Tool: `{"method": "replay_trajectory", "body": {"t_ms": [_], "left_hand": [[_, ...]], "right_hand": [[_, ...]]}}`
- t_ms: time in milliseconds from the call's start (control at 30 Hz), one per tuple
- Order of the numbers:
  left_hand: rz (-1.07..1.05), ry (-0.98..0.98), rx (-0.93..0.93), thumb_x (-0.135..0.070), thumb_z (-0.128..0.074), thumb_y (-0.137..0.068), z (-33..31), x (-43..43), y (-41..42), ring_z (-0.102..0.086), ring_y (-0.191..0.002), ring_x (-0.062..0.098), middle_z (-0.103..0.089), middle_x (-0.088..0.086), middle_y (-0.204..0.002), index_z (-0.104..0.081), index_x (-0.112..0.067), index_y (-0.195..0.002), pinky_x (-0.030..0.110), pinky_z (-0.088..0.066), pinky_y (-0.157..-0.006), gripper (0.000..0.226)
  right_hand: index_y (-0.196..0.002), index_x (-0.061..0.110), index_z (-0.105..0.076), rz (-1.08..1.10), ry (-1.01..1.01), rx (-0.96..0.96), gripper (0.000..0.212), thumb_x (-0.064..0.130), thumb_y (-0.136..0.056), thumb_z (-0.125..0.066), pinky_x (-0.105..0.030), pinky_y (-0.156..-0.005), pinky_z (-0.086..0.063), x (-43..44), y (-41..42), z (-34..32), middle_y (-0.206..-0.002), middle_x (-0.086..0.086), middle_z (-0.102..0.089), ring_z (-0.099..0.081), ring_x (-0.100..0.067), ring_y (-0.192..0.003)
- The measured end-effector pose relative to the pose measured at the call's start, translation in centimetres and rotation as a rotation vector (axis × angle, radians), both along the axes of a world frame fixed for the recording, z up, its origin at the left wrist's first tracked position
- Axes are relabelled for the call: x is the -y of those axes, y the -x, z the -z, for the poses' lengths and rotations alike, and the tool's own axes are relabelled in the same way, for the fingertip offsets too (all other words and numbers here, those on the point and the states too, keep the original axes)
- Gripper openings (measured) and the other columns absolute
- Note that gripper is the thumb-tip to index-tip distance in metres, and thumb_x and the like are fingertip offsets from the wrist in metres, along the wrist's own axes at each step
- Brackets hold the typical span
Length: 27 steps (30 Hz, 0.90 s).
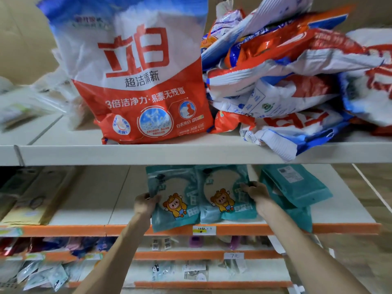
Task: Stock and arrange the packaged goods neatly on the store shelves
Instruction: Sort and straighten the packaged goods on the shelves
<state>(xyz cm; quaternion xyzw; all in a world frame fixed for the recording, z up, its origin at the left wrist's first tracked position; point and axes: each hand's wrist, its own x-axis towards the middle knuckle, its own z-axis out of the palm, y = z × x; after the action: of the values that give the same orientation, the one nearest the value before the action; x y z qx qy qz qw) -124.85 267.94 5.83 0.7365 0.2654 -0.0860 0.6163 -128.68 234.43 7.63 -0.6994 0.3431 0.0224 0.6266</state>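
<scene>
Both arms reach forward and up from the bottom of the view to the middle shelf [275,229], the one with the orange front edge. The left hand [146,203] has its back to the camera and grips the left edge of the left teal packet [176,200], fingers curled round it. The right hand [257,193] holds the right edge of the right teal packet [224,196] in the same way, fingers bent over its side.

The two packets stand side by side, touching, each printed with a cartoon figure in yellow. Their lower ends reach the shelf's front edge, just above a yellow price label [204,229]. More teal packets [297,185] lie tilted and overlapping just right of the right hand.

On the white upper shelf [127,154] a red and white detergent bag [135,81] stands upright, beside a loose heap of detergent bags [286,81].
</scene>
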Motion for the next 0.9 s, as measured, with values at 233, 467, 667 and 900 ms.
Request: {"method": "replay_trajectory", "body": {"t_ms": [233,467,667,900], "left_hand": [[-0.066,0.001,0.119,-0.003,-0.074,-0.08,-2.9,-7.7,2.8,-0.062,-0.067,0.027,-0.07,0.018,-0.08,-0.068,0.003,-0.098,0.038,-0.054,-0.066,0.019],[-0.243,0.047,0.123,-0.002,-0.068,-0.081,-5.6,-20.1,10.0,-0.062,-0.065,0.028,-0.068,0.018,-0.072,-0.066,0.004,-0.083,0.032,-0.05,-0.057,0.007],[-0.369,0.018,0.184,0.008,-0.062,-0.078,-7.6,-31.7,17.9,-0.053,-0.05,0.02,-0.06,0.015,-0.055,-0.063,0.005,-0.069,0.025,-0.042,-0.048,0.009],[-0.549,0.096,0.252,0.005,-0.059,-0.089,-8.4,-42.6,24.6,-0.063,-0.06,0.024,-0.069,0.017,-0.074,-0.065,0.011,-0.088,0.026,-0.05,-0.048,0.008]], "right_hand": [[-0.09,0.008,-0.063,0.001,0.082,0.083,0.005,0.01,-0.089,-0.068,-0.02,-0.045,-0.044,-6.6,0.5,-3.8,-0.079,-0.006,-0.065,-0.058,-0.012,-0.061],[-0.104,0.01,-0.062,-0.156,0.123,0.146,0.015,0.017,-0.091,-0.066,-0.027,-0.072,-0.04,-19.7,3.0,-4.7,-0.094,-0.007,-0.061,-0.055,-0.021,-0.083],[-0.098,0.007,-0.063,-0.293,0.109,0.177,0.008,0.014,-0.093,-0.063,-0.027,-0.064,-0.043,-32.2,5.2,-5.0,-0.095,-0.011,-0.067,-0.058,-0.022,-0.079],[-0.103,0.006,-0.067,-0.457,0.067,0.227,0.017,0.019,-0.093,-0.064,-0.035,-0.07,-0.053,-45.2,7.5,-5.4,-0.092,-0.009,-0.072,-0.067,-0.028,-0.086]]}}
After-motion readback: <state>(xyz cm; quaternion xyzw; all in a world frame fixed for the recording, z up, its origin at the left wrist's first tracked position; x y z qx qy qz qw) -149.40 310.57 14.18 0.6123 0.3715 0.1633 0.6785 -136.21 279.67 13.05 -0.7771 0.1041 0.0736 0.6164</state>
